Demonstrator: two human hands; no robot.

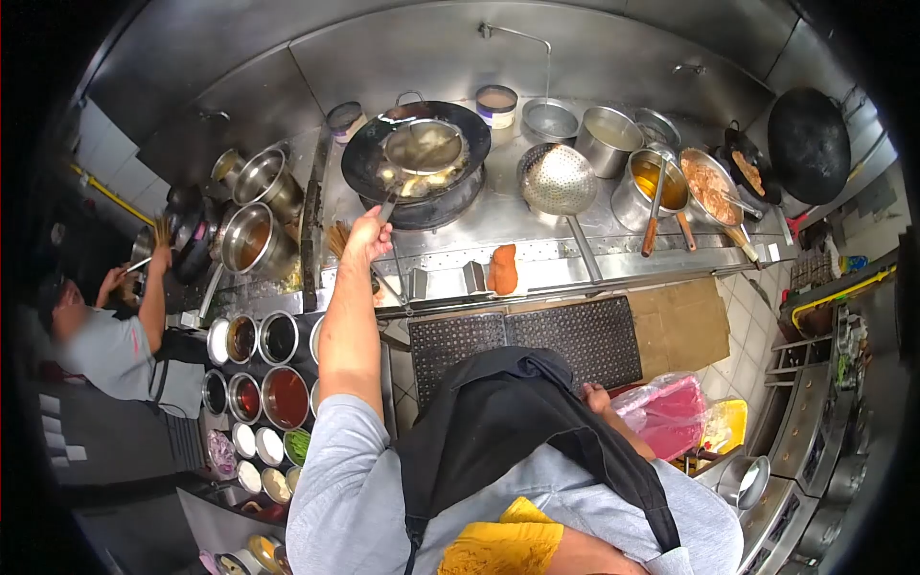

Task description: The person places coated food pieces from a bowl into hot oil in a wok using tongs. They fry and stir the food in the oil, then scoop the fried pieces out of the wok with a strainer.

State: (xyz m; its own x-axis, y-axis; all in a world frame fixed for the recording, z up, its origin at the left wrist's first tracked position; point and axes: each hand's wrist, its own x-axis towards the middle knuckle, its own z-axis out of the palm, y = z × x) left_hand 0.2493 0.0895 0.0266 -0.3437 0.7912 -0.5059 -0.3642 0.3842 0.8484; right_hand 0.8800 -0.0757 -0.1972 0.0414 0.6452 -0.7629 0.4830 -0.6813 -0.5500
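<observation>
My left hand (365, 236) is closed around the handle of a round strainer (423, 147), with the arm stretched forward. The strainer lies inside a large black wok (361, 165) on the stove. Pale pieces of food (427, 182) sit in bubbling liquid at its near side. My right hand (596, 397) is low by my apron (508, 412), near a pink plastic-lined tub (671, 414). Its fingers look curled; whatever may be in them is hidden.
A perforated strainer (557, 179) and pots of liquid, including a yellow one (649, 196), stand right of the wok. An orange cloth (502, 269) hangs on the stove's front edge. Sauce containers (286, 397) line the left. Another person (120, 345) works at far left.
</observation>
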